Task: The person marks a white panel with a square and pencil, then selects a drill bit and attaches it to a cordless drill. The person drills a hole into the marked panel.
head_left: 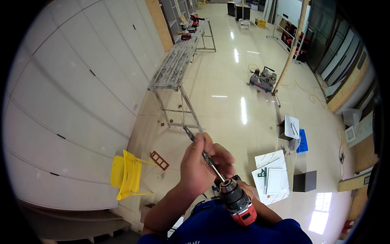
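A red and black cordless drill (236, 199) is in front of my body, its chuck facing forward. From the chuck a long dark drill bit (209, 162) points away and up to the left. My left hand (198, 164) is closed round this bit, thumb and fingers pinching it about midway, and its tip shows beyond them. Behind the drill is my right hand (246, 189), mostly covered by the drill body. It appears to grip the handle, though its fingers are hidden.
A yellow chair (129, 175) stands at left beside white cabinets (77, 93). Ahead is a long stained workbench (172, 67) with power tools. An air compressor (263, 80) sits farther right. White panels (271, 179) and a dark box (304, 181) lie to my right.
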`<act>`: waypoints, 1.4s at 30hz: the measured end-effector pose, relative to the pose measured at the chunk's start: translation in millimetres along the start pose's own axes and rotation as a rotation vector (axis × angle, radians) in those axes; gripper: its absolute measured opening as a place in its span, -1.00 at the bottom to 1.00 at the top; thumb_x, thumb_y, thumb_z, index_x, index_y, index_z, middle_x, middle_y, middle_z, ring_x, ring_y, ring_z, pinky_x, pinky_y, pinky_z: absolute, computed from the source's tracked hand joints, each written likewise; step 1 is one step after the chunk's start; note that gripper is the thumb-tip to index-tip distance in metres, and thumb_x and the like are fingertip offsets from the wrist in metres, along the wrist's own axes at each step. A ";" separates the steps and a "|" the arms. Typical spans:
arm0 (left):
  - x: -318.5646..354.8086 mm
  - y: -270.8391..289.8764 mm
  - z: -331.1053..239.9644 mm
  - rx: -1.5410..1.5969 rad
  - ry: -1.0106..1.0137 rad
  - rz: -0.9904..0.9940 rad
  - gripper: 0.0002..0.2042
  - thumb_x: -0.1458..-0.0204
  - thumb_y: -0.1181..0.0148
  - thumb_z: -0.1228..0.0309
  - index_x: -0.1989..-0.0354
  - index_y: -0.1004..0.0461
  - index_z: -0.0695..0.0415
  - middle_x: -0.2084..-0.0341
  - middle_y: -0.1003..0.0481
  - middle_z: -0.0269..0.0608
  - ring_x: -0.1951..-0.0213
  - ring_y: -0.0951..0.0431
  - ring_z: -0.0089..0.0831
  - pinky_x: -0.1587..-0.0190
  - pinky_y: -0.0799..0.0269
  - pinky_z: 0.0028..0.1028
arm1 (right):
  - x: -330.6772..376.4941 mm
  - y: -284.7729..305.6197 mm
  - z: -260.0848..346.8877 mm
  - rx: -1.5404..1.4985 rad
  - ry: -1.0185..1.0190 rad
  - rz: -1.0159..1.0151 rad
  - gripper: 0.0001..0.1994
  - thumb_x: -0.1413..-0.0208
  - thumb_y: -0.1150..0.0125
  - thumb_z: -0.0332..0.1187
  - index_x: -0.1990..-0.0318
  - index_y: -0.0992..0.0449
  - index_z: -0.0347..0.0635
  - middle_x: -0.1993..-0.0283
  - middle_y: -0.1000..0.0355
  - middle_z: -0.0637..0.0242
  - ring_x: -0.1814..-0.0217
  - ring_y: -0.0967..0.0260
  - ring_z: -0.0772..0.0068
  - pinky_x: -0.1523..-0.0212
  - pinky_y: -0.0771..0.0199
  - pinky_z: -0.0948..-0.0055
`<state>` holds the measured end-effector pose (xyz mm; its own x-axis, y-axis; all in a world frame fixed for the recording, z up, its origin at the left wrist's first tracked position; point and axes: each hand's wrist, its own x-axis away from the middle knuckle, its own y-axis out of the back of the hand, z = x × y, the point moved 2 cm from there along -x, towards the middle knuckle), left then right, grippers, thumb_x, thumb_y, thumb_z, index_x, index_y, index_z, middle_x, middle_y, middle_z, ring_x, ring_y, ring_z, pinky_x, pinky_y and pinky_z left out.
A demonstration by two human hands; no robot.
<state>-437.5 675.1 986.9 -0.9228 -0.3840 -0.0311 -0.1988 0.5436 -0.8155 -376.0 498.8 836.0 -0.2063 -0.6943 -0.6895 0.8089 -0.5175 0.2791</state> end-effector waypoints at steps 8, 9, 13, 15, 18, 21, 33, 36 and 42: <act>-43.0 30.0 -50.7 -0.217 0.116 0.096 -0.63 -0.38 0.36 0.00 0.34 -0.15 0.01 0.33 -0.56 0.24 0.36 -0.66 -0.01 0.32 -0.64 -0.17 | -74.5 -26.2 -16.0 0.139 -0.071 -0.105 -0.64 0.08 -0.42 -0.48 0.10 -0.49 -0.39 0.12 -0.56 -0.06 0.16 -0.58 0.02 0.09 -0.56 0.19; -49.6 35.4 -58.3 -0.215 0.144 0.119 -0.63 -0.38 0.35 0.00 0.35 -0.15 0.01 0.32 -0.56 0.26 0.34 -0.66 0.01 0.29 -0.64 -0.14 | -70.7 -32.8 -25.3 0.194 -0.124 -0.122 -0.65 0.07 -0.41 -0.49 0.10 -0.50 -0.40 0.12 -0.56 -0.05 0.16 -0.58 0.03 0.10 -0.56 0.19; -62.8 50.3 -82.2 -0.155 0.067 0.231 -0.62 -0.38 0.35 0.01 0.35 -0.15 0.03 0.27 -0.56 0.32 0.29 -0.65 0.10 0.20 -0.62 -0.07 | -103.4 -50.3 -37.4 0.189 -0.046 -0.094 -0.66 0.02 -0.38 -0.46 0.09 -0.51 -0.41 0.10 -0.56 -0.06 0.16 -0.58 0.05 0.11 -0.55 0.21; -66.5 59.3 -96.3 -0.176 0.052 0.304 -0.62 -0.38 0.36 0.01 0.35 -0.14 0.03 0.27 -0.55 0.35 0.26 -0.64 0.13 0.16 -0.60 -0.04 | -101.0 -67.3 -44.6 0.213 -0.139 -0.135 -0.66 0.01 -0.37 -0.46 0.08 -0.51 -0.42 0.09 -0.56 -0.06 0.15 -0.58 0.04 0.10 -0.55 0.21; -73.2 72.9 -115.4 -0.233 0.120 0.333 -0.63 -0.38 0.35 0.03 0.35 -0.13 0.04 0.31 -0.56 0.33 0.29 -0.65 0.10 0.14 -0.59 -0.06 | -129.6 -80.0 -34.6 0.185 -0.285 -0.144 -0.66 0.02 -0.37 -0.44 0.07 -0.52 -0.38 0.07 -0.57 -0.01 0.10 -0.58 0.06 0.07 -0.55 0.24; -83.6 88.7 -123.6 -0.197 0.273 0.288 -0.64 -0.39 0.34 0.05 0.35 -0.12 0.05 0.35 -0.57 0.32 0.35 -0.65 0.07 0.13 -0.59 -0.07 | -127.9 -95.2 -42.3 0.273 -0.320 -0.143 -0.64 0.06 -0.40 -0.42 0.07 -0.55 -0.33 0.08 -0.58 0.04 0.11 -0.58 0.09 0.09 -0.55 0.26; -97.0 175.8 -165.4 -0.151 -0.142 0.146 -0.68 -0.26 -0.02 0.02 0.29 -0.31 0.04 0.57 -0.41 -0.30 0.72 -0.23 -0.60 0.68 -0.19 -0.56 | -140.0 -137.8 -65.5 0.116 -0.236 -0.158 -0.56 -0.03 -0.35 -0.33 -0.07 -0.46 -0.32 -0.02 -0.52 0.00 0.01 -0.52 -0.03 -0.03 -0.48 0.17; -75.2 177.3 -168.6 -0.564 -0.080 0.432 -0.69 -0.05 -0.37 0.35 0.10 -0.50 0.24 0.39 -0.48 -0.30 0.53 -0.35 -0.69 0.51 -0.23 -0.66 | -159.3 -143.7 -65.7 0.102 -0.147 -0.181 -0.56 -0.04 -0.33 -0.36 -0.06 -0.44 -0.36 -0.01 -0.51 -0.04 0.00 -0.52 -0.04 -0.02 -0.50 0.14; -87.2 200.4 -166.7 -0.531 0.101 0.734 -0.58 0.14 -0.53 0.29 0.16 -0.59 0.30 0.52 -0.52 -0.28 0.56 -0.40 -0.64 0.52 -0.22 -0.64 | -156.8 -147.8 -73.2 0.092 -0.171 -0.061 -0.54 -0.17 -0.20 -0.30 -0.15 -0.36 -0.40 -0.14 -0.43 -0.09 -0.13 -0.44 -0.09 -0.14 -0.40 0.07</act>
<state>-451.8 941.9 922.5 -0.8971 0.2472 -0.3662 0.3468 0.9075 -0.2370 -422.9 720.8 854.0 -0.3501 -0.7314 -0.5853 0.7403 -0.5989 0.3056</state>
